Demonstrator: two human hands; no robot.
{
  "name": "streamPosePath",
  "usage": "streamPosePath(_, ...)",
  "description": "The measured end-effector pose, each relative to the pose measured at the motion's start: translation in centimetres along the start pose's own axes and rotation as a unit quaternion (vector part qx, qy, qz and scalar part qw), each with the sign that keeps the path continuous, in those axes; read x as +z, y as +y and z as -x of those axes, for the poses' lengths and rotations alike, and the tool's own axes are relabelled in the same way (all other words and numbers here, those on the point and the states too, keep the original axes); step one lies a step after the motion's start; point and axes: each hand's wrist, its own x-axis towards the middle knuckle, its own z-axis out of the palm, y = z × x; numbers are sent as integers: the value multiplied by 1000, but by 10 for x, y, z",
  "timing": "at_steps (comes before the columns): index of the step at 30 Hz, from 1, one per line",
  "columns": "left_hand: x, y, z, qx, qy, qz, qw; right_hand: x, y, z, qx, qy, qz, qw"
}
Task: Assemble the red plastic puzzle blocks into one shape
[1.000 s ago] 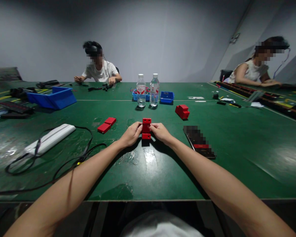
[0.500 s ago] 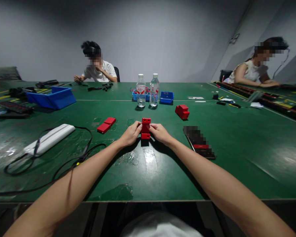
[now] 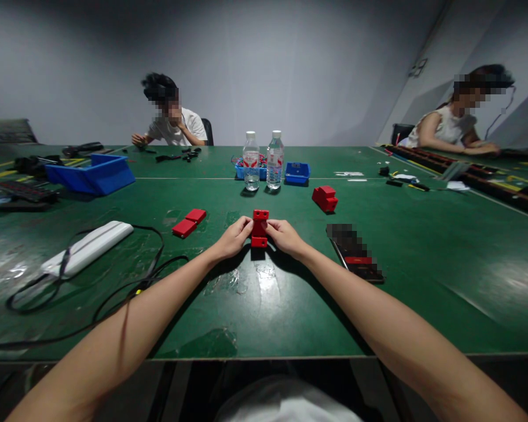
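Presumably for steadiness, the middle block (image 3: 259,228) is pinched from left and right by fingers of the left hand (image 3: 234,238) and right hand (image 3: 287,238).

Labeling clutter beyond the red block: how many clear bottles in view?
2. Both stand upright past the held red block: the left bottle in front of a blue tray, the right bottle close beside it.

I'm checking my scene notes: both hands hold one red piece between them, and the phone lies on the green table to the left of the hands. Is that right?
Not quite: the head view shows the phone on the green table to the right of the hands. The left hand and right hand do hold one red piece between them.
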Motion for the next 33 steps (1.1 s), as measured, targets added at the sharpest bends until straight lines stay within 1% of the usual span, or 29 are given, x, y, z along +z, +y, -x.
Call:
streamPosePath(7, 0, 0, 0, 3, -2, 4, 1000, 0, 0, -1, -5, 4, 5, 1000)
streamPosePath(14, 0, 2, 1, -6, -7, 7, 1000, 0, -1, -2, 0, 27, 49, 998)
streamPosePath(19, -1, 2, 1, -9, -1, 0, 1000, 1, -1, 0, -15, 13, 39, 999)
streamPosePath(28, -1, 3, 1, -8, -7, 2, 1000, 1, -3, 1, -13, 18, 46, 999)
streamPosePath(33, -1, 0, -1, -13, -2, -8, 1000, 2, -3, 1, -21, 16, 58, 998)
